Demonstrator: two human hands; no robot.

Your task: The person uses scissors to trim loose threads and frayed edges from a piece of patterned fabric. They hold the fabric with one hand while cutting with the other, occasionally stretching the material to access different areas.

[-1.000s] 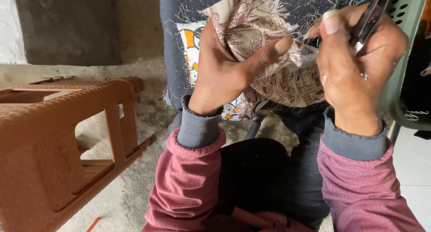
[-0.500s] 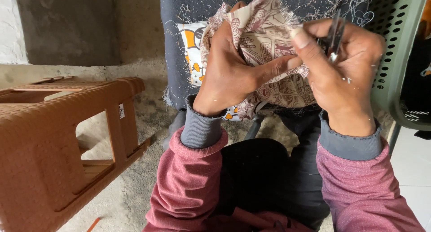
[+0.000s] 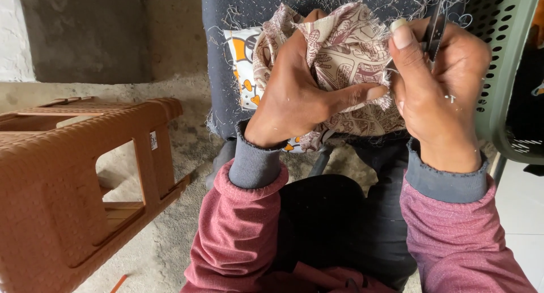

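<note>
A bunched piece of beige cotton cloth printed with maroon figures (image 3: pixel 345 60) is held up over a dark, thread-strewn seat cover (image 3: pixel 226 72). The left hand (image 3: pixel 294 94) is closed around the cloth, its thumb laid along the frayed lower edge. The right hand (image 3: pixel 439 83) is closed on a small dark metal thread cutter (image 3: pixel 435 29) and is pressed against the cloth's right edge. A green perforated plastic basket (image 3: pixel 504 66) crowds the right hand closely. A brown plastic stool (image 3: pixel 68 191) lies well apart on the left, with bare concrete floor (image 3: pixel 187 151) between.
</note>
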